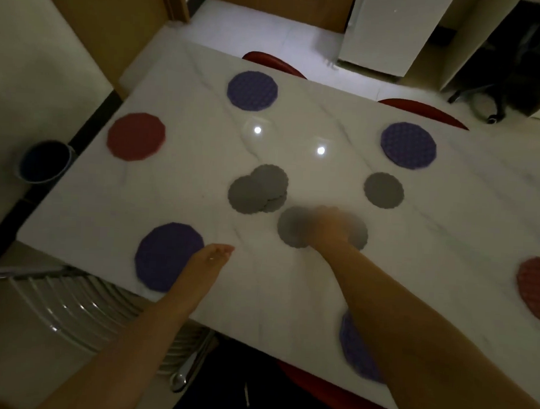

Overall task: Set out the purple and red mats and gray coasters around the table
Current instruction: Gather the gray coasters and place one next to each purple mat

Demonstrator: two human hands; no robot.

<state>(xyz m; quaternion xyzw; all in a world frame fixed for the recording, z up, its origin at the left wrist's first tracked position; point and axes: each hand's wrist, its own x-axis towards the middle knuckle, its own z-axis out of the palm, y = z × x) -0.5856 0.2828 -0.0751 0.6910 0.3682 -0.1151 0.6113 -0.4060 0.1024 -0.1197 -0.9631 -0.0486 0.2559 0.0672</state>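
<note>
- Worktop (289, 283): white marble-look slab; landmark for all entries below is the gray coaster stack (257, 189) near its middle.
- Purple mats: one beyond the stack (252, 90), one beyond and right (408, 145), one nearer and left (163, 255), one nearer and right, partly hidden under the forearm (353, 349).
- Red mats: far left of the stack (136, 136); far right, cut by the frame edge (538, 287).
- Single gray coaster (383, 190): right of the stack, apart from it.
- Blurred gray coasters (292, 229): just nearer than the stack, under the right hand (331, 226); fingers pressed onto them, clamped or merely resting cannot be told (motion blur).
- Left hand (211, 259): nearer and left of the stack, beside the purple mat; fingers together, flat, holding nothing.
- Handling advice: peel off one coaster only, lift rather than drag, set beside a mat.
- Writing, brands, labels: none legible.
</note>
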